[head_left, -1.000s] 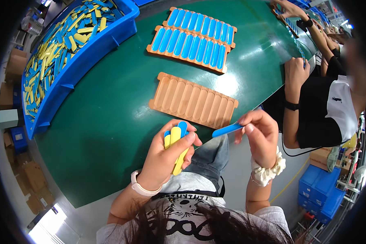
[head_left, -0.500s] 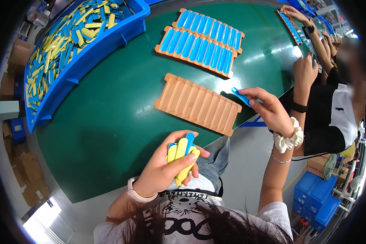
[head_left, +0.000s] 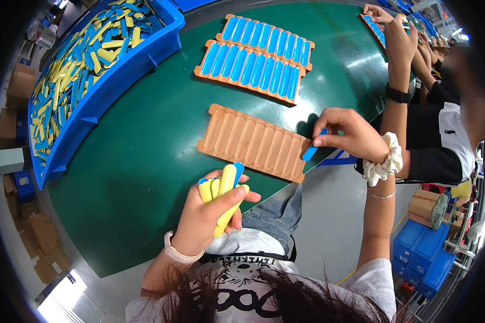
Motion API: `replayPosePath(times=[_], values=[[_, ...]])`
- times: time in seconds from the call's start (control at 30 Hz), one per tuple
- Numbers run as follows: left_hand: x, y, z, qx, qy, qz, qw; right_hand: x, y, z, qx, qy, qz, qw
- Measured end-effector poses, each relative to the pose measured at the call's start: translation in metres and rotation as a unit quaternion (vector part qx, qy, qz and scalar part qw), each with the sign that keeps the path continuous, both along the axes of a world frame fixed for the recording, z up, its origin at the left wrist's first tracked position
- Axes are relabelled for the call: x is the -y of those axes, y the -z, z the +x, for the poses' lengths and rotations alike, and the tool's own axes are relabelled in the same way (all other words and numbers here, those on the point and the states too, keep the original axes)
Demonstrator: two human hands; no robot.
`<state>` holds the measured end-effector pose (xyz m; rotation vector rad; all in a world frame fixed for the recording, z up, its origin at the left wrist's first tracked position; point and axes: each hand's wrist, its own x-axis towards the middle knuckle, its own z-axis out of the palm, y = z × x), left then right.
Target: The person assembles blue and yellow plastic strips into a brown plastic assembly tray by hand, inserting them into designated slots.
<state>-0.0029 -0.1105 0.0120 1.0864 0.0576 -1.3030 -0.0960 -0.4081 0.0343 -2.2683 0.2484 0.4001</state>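
My left hand (head_left: 207,210) is closed round a bunch of flat, round-ended strips (head_left: 226,185), yellow on one face and blue on the other. Between the thumb and fingers of my right hand (head_left: 346,132) is a single blue strip (head_left: 310,152), tilted, its lower end at the right end of a brown slotted tray (head_left: 253,141). Whether the strip touches the tray I cannot tell. The tray's long rounded slots hold nothing. Beyond it lie two similar trays side by side, a nearer one (head_left: 249,68) and a farther one (head_left: 268,36), their slots filled with blue strips.
A large blue bin (head_left: 129,67) of loose yellow and blue strips stands at the far left of the green table (head_left: 129,177). To the right, a co-worker's arm (head_left: 399,70) reaches over another tray (head_left: 374,31). Blue crates (head_left: 420,250) stand on the floor at right.
My right hand has turned the blue strip from slanting up-left to pointing down at the tray's right end. My left hand has shifted slightly left with its bunch. The co-worker's arm has moved up.
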Motion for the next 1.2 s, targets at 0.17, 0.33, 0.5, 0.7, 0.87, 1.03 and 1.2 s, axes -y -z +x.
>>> replayPosePath(times=[0.17,0.33,0.5,0.7,0.87,1.03,1.2], values=[[-0.004,0.009,-0.002,-0.018,-0.048,-0.02,0.998,-0.023,0.006,0.011,0.022,-0.001,-0.05,0.998],[-0.002,0.011,-0.004,-0.03,-0.068,-0.037,0.997,-0.051,0.007,-0.005,0.064,0.035,-0.062,0.995],[0.004,0.003,-0.007,-0.016,-0.024,-0.046,0.999,-0.05,0.012,-0.015,0.063,0.06,-0.092,0.992],[0.005,0.005,-0.006,0.006,-0.016,-0.048,0.999,-0.065,0.014,-0.018,0.125,0.117,-0.028,0.985],[0.003,0.012,-0.012,-0.025,-0.062,-0.056,0.996,-0.109,0.023,-0.032,0.171,0.118,-0.188,0.96],[0.004,0.011,-0.016,-0.048,-0.039,-0.048,0.997,-0.108,0.023,-0.031,0.191,0.067,-0.155,0.967],[0.009,0.012,-0.019,-0.015,-0.014,-0.052,0.998,-0.13,0.007,-0.029,0.248,0.131,-0.127,0.951]])
